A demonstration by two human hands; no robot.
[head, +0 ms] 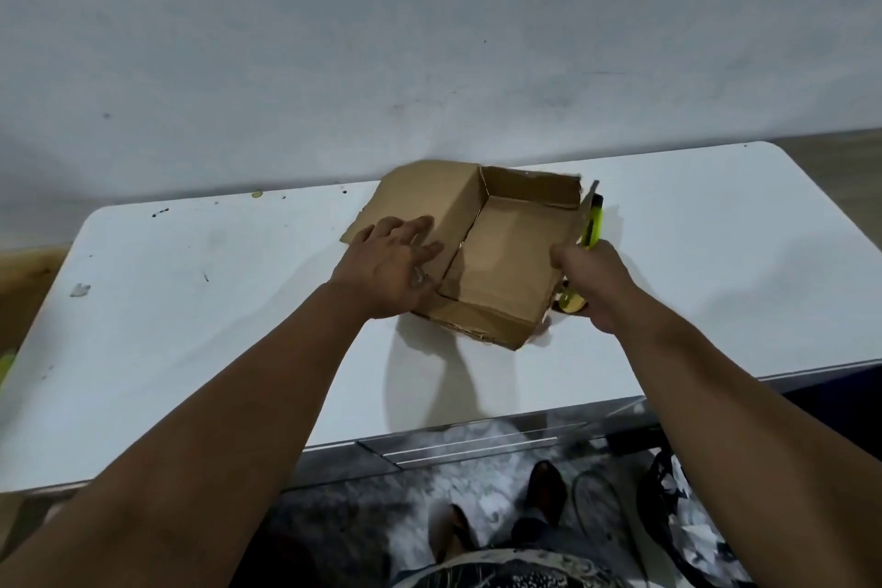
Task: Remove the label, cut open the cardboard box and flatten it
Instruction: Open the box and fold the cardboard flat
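Note:
A brown cardboard box (506, 253) lies open on the white table (191, 301), near the far edge. Its left wall is folded down flat; the far and near walls still stand. My left hand (396, 267) presses flat on the folded left panel, fingers spread. My right hand (596, 282) grips a yellow-green utility knife (593, 224) at the box's right side, the blade pointing up past the far right corner. No label is visible on the box.
A grey wall rises just behind the table. A small scrap (79, 289) lies on the table at the left. Below the near edge are my feet and a dark bag (687, 516) on a patterned floor.

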